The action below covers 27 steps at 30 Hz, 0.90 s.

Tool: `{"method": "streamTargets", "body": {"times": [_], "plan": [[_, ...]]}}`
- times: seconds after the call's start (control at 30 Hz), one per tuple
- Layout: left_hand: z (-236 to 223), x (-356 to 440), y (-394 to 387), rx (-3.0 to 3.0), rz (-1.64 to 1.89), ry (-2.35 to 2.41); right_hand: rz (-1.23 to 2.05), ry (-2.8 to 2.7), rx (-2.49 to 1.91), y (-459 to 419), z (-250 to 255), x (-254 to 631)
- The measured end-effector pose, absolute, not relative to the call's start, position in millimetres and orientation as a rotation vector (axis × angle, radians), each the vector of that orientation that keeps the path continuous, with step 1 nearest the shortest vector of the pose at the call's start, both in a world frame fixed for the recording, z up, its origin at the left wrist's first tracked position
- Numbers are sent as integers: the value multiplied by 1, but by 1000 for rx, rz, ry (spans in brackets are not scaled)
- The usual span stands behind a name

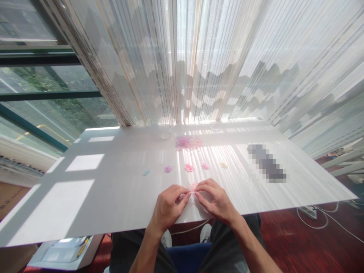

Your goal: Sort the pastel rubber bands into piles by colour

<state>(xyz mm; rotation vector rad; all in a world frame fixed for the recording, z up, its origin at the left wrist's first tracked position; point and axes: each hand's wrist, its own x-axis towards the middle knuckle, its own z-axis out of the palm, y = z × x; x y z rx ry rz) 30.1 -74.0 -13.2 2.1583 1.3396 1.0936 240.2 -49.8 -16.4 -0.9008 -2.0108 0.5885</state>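
**Smooth white tabletop (113,204) under sheer cloth and glass**

The tabletop has a smooth, a little glossy surface, and it shines where the sun falls. The pink strands (187,143) look like fine, matt plastic threads, but they are too small to be sure. The cup (165,131) is clear and glossy, maybe glass. The curtain (182,57) is thin, sheer cloth with shiny stripes. The window (48,79) is smooth glass in a dark frame (40,59), probably metal. The trousers (125,254) are dark, matt cloth, the carpet (287,239) is red and looks rough, and the cable (313,223) has a white plastic skin.
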Motion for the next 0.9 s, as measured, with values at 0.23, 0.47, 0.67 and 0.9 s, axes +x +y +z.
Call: {"method": "streamTargets", "body": {"times": [0.23,0.47,0.67,0.9], "plan": [[-13,30,-74,2146,1092,1336,595,-2009,-903,-50,-15,240],[-12,30,-74,2154,1093,1339,593,-2007,-909,-50,-15,240],[-13,30,-74,2163,1084,1346,589,-2019,-906,-50,-13,240],[-11,31,-74,2172,1087,1349,592,-2024,-913,-50,-14,240]]}}
